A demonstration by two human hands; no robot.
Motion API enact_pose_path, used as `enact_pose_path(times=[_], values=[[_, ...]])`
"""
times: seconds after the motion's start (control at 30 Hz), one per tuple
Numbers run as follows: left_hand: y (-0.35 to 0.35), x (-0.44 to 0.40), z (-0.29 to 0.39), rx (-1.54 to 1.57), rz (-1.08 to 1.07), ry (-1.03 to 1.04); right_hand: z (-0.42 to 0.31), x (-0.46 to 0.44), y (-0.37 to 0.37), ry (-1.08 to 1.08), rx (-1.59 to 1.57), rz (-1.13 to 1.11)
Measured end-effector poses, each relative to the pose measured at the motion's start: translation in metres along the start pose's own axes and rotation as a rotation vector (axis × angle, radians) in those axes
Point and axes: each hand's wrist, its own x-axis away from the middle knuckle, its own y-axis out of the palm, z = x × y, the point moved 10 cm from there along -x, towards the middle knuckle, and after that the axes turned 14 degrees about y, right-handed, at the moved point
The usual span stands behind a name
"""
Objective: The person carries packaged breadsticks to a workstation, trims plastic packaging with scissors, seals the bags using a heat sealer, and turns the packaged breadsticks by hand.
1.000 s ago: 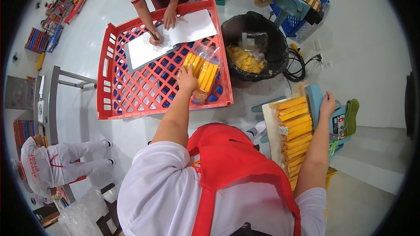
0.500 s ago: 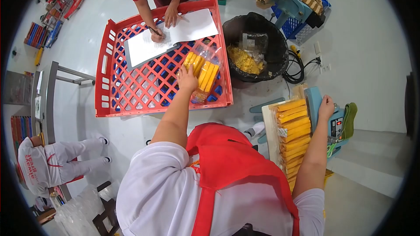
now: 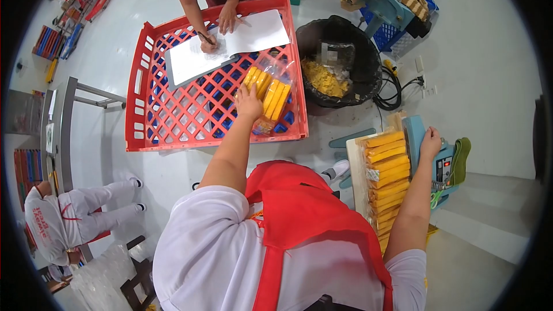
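My left hand (image 3: 249,102) rests on the near left edge of the clear bags of yellow bars (image 3: 275,101), which lie in the large red crate (image 3: 190,116). Its fingers are apart. On the right, my right hand (image 3: 430,142) is closed at the top of the blue sealing machine (image 3: 442,167); what it grips, if anything, is too small to make out. Beside that forearm, a row of packed yellow bars (image 3: 389,175) lies on a pale board. Another person's hands (image 3: 209,42) are at the papers (image 3: 196,60) in the crate, one holding a pen.
A black-lined bin (image 3: 360,83) with yellow scraps stands right of the crate. Cables (image 3: 391,93) run along the wall. Another blue machine (image 3: 383,3) is at the upper right. A person in white (image 3: 86,213) leans over a metal table (image 3: 64,132) at the left.
The view has shifted slightly. The other person's writing hand has moved a little over the paper. My two hands have hardly moved.
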Motion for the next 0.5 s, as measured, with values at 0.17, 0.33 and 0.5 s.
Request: enact_pose_path(times=[0.17, 0.33, 0.5], values=[[0.0011, 0.0, 0.0006, 0.006, -0.013, 0.011, -0.0051, 0.0034, -0.0027, 0.003, 0.024, -0.006], [-0.0026, 0.0013, 0.0025, 0.001, -0.032, 0.0, -0.0018, 0.0023, -0.0011, 0.012, 0.021, -0.001], [-0.0015, 0.0011, 0.0027, -0.008, -0.039, -0.007, -0.0002, 0.0012, -0.0016, 0.027, 0.01, -0.004]])
